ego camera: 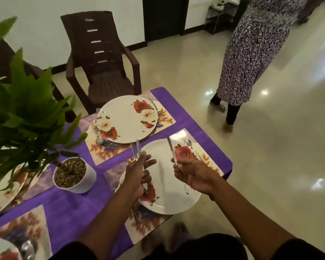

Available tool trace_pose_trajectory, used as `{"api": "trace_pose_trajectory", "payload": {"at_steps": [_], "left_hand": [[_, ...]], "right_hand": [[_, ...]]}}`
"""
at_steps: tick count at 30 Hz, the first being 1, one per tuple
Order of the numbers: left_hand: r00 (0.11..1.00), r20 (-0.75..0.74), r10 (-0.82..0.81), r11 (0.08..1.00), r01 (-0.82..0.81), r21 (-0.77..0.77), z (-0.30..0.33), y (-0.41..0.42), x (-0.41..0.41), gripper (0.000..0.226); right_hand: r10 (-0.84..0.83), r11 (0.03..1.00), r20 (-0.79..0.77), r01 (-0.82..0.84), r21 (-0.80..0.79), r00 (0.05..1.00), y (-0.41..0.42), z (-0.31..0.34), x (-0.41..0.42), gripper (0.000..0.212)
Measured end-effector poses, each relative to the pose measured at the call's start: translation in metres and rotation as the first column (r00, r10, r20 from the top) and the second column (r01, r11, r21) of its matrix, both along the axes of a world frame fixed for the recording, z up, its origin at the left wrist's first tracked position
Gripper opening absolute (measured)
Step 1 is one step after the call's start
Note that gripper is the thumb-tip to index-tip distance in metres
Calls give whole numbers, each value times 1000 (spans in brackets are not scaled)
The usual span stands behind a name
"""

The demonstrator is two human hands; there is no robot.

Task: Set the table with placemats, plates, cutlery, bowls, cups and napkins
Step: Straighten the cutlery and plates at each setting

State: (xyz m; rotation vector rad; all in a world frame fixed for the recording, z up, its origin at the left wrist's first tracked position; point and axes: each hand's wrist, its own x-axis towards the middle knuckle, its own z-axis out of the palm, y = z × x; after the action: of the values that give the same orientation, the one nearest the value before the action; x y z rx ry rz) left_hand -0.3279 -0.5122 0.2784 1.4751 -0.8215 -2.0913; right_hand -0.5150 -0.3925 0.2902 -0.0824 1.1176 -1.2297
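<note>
Right hand (188, 172) gripping knife (170, 150), over plate (169, 188)

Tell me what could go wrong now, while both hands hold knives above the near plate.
1. The near plate and its placemat overhang the table edge; a bump from an arm might tip them off.
2. The left hand grips two knives together; one may slip onto the plate.
3. The right hand holds a knife close to the spoon already laid there, so placing it could knock the spoon askew.
</note>
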Motion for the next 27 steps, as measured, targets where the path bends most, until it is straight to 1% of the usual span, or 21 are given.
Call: {"api": "trace_pose_trajectory", "payload": {"at_steps": [2, 4, 8, 12, 14, 15, 16, 18, 20, 22, 23, 25, 27], "left_hand": [[999, 13, -29, 999, 30, -23, 4, 2, -10, 37], [998, 35, -56, 997, 57, -43, 8, 1, -19, 36], [991, 74, -112, 992, 116, -56, 5, 3, -31, 33], [980, 143, -137, 987, 148, -68, -6, 9, -54, 27], [980, 146, -133, 984, 148, -101, -11, 8, -72, 32], [978, 160, -134, 981, 154, -121, -15, 9, -83, 36], [970, 198, -139, 976, 168, -138, -19, 11, -95, 37], [943, 293, -158, 962, 214, -168, -24, 20, -118, 28], [918, 368, -147, 945, 241, -223, -31, 25, -142, 27], [884, 454, -113, 913, 273, -303, -37, 26, -165, 31], [850, 516, -106, 893, 309, -327, -39, 26, -173, 35], [775, 626, -81, 872, 359, -332, -45, 28, -191, 42], [742, 669, -42, 869, 357, -341, -50, 36, -204, 34]], "right_hand": [[42, 999, -35, -42, 7, 999, 3, -3, 2, 22], [49, 999, -72, -47, 28, 996, 1, -2, 0, 22], [-24, 993, -162, 42, 111, 986, -10, -6, -7, 23], [-45, 980, -341, 107, 166, 939, -17, -15, -36, 29], [-45, 968, -451, 149, 199, 892, -23, -21, -57, 37], [-22, 965, -508, 150, 213, 861, -25, -24, -68, 35], [22, 964, -558, 131, 232, 829, -25, -29, -80, 29], [122, 958, -642, 79, 275, 757, -20, -40, -101, 25], [148, 953, -684, 82, 291, 714, -16, -46, -124, 25], [121, 953, -687, 110, 283, 716, -16, -52, -145, 23], [116, 950, -685, 121, 287, 719, -15, -54, -152, 20], [157, 939, -683, 106, 326, 713, -12, -62, -167, 17], [224, 929, -679, 57, 366, 699, -5, -71, -176, 20]]}}
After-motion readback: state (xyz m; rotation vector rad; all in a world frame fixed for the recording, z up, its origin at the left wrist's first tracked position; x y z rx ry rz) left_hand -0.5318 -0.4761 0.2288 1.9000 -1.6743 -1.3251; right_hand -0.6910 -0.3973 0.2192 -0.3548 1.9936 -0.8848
